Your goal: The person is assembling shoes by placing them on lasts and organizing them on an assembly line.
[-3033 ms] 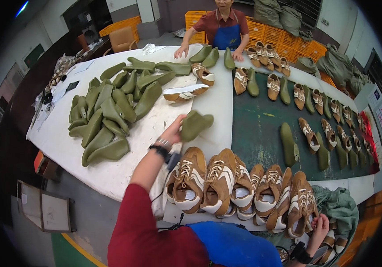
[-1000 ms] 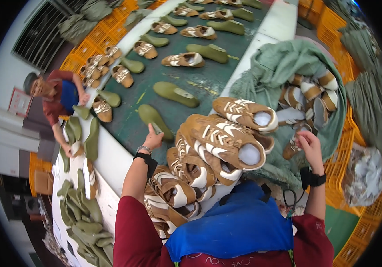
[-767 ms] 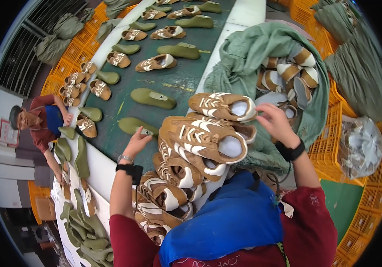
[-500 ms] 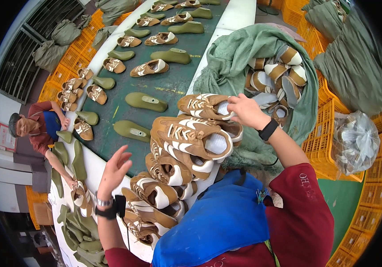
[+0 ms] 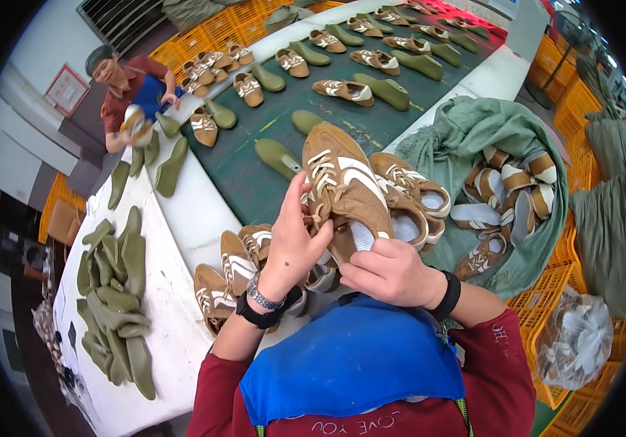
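Observation:
A brown sneaker [image 5: 342, 171] with white stripes and laces is held up in front of me, its toe pointing away. My left hand [image 5: 294, 244] grips its side, with the thumb by the tongue at the opening. At the heel, my right hand [image 5: 393, 273] is closed on the collar, its fingertips partly hidden. More brown sneakers [image 5: 407, 178] sit just right of the held one. Others [image 5: 229, 273] stand in a row along the near table edge, partly hidden behind my left wrist.
The green conveyor belt [image 5: 254, 131] carries sneakers and olive shoe lasts [image 5: 382, 91]. A green sack [image 5: 447, 124] of shoes lies at right, with orange crates [image 5: 546, 291] beyond it. Lasts [image 5: 116, 298] are heaped on the white table [image 5: 171, 364]. A co-worker [image 5: 134, 87] holds a shoe at far left.
My left hand has come from the empty air on the left onto a sneaker, and my right hand has moved to its heel. The sneaker is raised. My view has turned leftward.

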{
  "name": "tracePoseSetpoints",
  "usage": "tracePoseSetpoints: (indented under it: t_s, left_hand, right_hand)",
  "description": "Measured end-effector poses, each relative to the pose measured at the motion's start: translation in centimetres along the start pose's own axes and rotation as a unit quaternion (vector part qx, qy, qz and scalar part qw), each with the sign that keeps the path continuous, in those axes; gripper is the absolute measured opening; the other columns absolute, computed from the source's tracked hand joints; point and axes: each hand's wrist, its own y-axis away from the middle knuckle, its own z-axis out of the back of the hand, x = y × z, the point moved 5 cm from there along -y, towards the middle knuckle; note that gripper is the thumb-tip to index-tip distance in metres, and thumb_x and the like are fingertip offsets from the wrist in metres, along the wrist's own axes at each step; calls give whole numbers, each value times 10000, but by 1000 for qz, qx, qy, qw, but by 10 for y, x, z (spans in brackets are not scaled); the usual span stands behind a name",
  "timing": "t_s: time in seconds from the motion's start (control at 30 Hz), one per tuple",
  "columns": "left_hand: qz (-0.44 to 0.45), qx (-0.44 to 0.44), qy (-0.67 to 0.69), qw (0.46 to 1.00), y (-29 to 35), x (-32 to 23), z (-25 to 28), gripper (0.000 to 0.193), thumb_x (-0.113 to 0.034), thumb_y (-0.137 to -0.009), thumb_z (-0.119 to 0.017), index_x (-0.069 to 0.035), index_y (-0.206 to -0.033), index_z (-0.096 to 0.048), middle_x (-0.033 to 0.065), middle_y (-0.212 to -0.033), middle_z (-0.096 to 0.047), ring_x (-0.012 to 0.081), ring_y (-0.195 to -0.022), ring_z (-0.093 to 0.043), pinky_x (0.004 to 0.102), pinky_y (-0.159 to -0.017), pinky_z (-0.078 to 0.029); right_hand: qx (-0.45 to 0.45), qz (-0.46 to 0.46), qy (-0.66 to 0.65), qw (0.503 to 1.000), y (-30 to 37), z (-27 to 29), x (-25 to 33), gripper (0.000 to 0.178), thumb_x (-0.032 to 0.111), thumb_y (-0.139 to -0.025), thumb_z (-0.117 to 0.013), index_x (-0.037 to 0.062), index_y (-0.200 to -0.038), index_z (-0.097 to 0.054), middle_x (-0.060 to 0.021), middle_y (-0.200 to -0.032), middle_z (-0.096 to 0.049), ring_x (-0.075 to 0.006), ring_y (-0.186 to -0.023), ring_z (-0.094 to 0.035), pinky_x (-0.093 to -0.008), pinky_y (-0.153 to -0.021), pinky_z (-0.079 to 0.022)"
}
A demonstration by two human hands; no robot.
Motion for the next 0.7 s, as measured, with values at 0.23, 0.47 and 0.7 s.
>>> tracePoseSetpoints:
  t_s: [0.23,0.47,0.7]
  left_hand:
    - [-244,-154,-252,924,30,-30,24,425,39,-671,-574,3,-1092,-527,185,-1093,-543,332,-926,-569,370,-773,-480]
    - [-224,-117,-232,939,51,-37,13,376,59,-664,-565,9,-1036,-552,183,-1102,-538,347,-927,-569,386,-790,-477]
    - [-208,-95,-187,955,59,-21,3,384,58,-665,-561,8,-1045,-541,190,-1107,-530,361,-940,-566,395,-794,-476]
  right_hand:
    - [-47,-137,-255,956,-2,-5,-19,211,136,-713,-698,53,-893,-626,-67,-886,-578,-199,-681,-556,-284,-585,-469]
    - [-111,-269,-250,923,2,-3,-41,182,42,-737,-680,17,-905,-617,-64,-845,-593,-107,-567,-521,-227,-505,-440]
    - [-111,-219,-217,945,1,-10,-39,123,56,-725,-679,20,-830,-625,-43,-758,-585,-122,-574,-527,-239,-518,-442]
